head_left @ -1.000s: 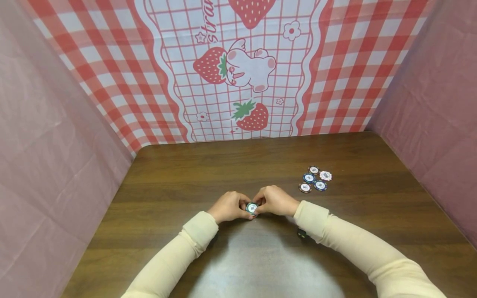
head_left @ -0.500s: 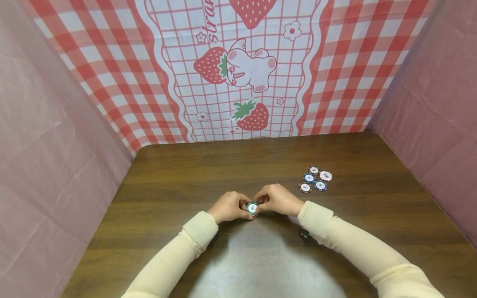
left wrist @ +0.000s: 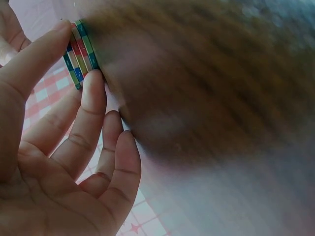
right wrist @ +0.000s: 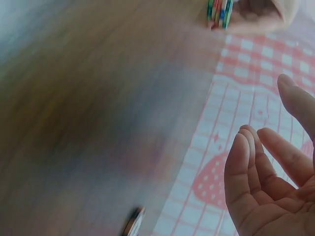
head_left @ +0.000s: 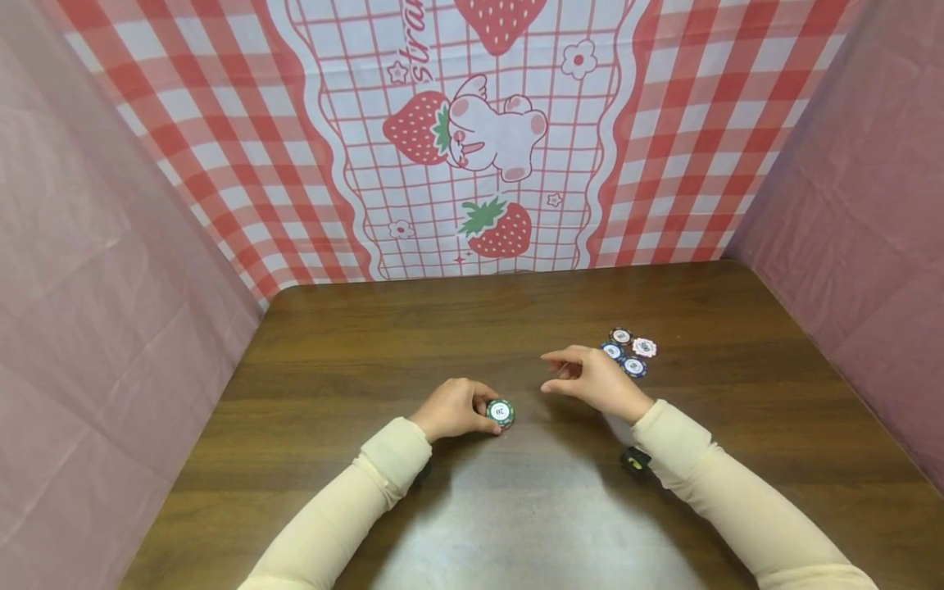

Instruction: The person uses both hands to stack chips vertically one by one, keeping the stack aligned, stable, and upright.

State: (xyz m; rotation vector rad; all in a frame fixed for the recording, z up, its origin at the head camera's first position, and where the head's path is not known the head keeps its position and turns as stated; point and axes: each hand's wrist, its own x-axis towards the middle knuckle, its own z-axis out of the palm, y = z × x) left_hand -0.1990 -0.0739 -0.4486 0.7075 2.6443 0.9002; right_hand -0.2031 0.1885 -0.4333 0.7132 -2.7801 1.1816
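Observation:
A short stack of poker chips [head_left: 501,412], topped by a green one with a white centre, stands at the middle of the table. My left hand [head_left: 456,408] pinches the stack from its left side. In the left wrist view, thumb and fingertips hold the multicoloured edges of the stacked chips [left wrist: 81,55]. Nothing is in my right hand [head_left: 596,380], its thumb apart from its fingers, over the table right of the stack. Just beyond it lie loose chips: a blue one [head_left: 635,366], another blue one [head_left: 611,350], a pale one [head_left: 645,347] and a dark-rimmed one [head_left: 621,337].
The brown wooden table [head_left: 383,328] meets a red-and-white checked cloth [head_left: 678,147] with strawberry prints at the back. Pink cloth walls [head_left: 833,205] rise at both sides. A chip [right wrist: 133,222] shows at the right wrist view's lower edge.
My right hand has let go of the stack and moved right and away toward the loose chips, now covering the nearest one. My left hand has stayed on the stack.

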